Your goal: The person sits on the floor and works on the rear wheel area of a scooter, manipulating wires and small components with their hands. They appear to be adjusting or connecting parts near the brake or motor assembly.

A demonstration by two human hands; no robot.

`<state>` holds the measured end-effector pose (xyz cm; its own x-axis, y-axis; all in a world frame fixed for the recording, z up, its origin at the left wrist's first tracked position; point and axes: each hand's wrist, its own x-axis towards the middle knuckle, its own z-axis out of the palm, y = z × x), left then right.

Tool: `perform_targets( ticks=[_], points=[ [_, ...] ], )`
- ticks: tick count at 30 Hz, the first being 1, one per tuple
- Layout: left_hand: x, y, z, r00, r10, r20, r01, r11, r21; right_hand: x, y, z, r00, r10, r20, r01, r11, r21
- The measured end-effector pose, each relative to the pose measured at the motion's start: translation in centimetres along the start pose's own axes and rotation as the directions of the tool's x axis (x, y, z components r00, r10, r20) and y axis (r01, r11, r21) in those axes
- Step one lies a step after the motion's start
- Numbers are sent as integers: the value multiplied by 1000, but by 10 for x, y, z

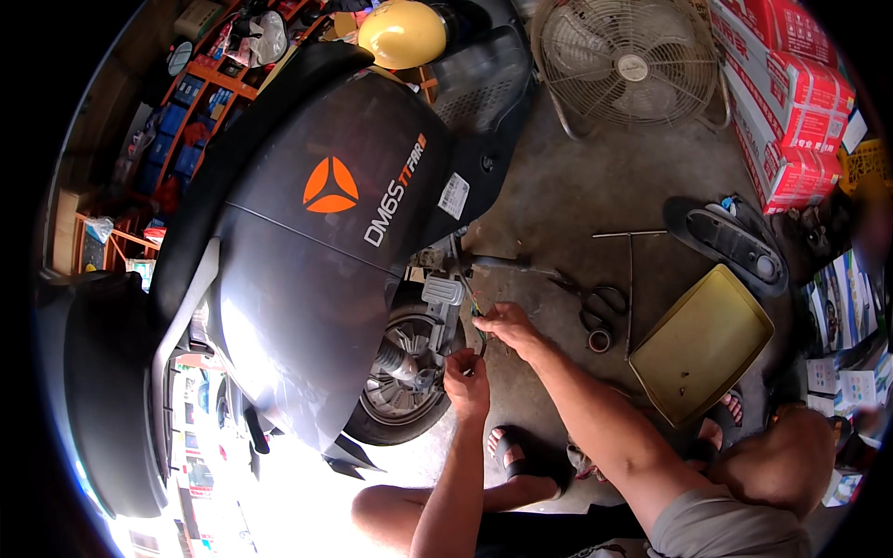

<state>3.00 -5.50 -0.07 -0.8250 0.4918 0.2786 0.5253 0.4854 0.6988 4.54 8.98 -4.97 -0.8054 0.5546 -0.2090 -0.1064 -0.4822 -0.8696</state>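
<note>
Both hands sit by the scooter's rear wheel point(402, 377); right hand point(502, 324) pinches coloured wires point(475, 307) at twelve o'clock; left hand point(465, 379) is clenched, holding what I cannot tell.

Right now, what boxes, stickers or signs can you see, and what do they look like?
Stacked boxes: top right by the fan, red and white cartons.
Sticker: on the scooter's dark side panel, small white rectangle.
Emblem: on the same panel, orange triangle shape.
Smaller boxes: right edge, white and blue.
</note>
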Motion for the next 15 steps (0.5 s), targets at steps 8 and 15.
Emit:
perform_targets(
  ticks=[8,15],
  points=[
    [-4,5,1,1000,1,3,-1,1000,-13,-4,4,-11,993,51,110,-63,992,106],
    [-7,8,1,999,-16,32,17,1000,-6,-8,2,-1,998,-70,-2,68,978,-197]
  ],
)
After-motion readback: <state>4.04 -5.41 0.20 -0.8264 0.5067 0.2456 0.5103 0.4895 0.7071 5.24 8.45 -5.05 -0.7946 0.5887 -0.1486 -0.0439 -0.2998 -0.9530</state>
